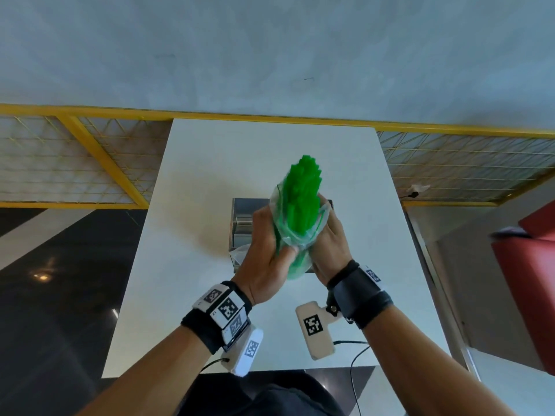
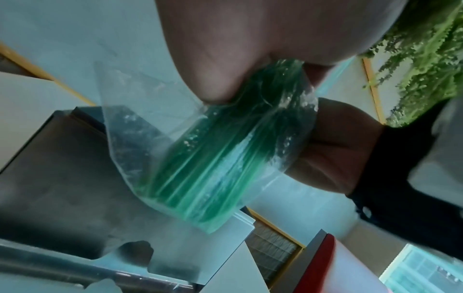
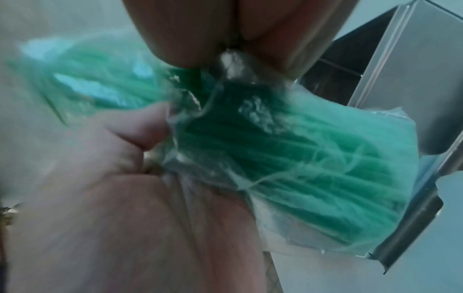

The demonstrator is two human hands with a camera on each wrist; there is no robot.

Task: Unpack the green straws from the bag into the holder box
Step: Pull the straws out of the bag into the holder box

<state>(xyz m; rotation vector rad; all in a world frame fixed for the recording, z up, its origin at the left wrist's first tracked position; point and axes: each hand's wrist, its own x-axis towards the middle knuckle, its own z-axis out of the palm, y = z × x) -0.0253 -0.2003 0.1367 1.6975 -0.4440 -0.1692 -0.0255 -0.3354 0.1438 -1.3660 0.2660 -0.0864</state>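
Bright daylight; wrist views blurred.

The hands and bag (image 1: 288,235) hide most of the metal holder box (image 1: 240,217); the wrist pictures are blurry.

Café-like interior: white table (image 1: 210,163), yellow-framed mesh partition (image 1: 90,151), red seat (image 1: 528,265).

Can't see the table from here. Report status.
Both hands grip the bag: left hand, right hand. Green straws half out, above holder box. Nothing in the way.
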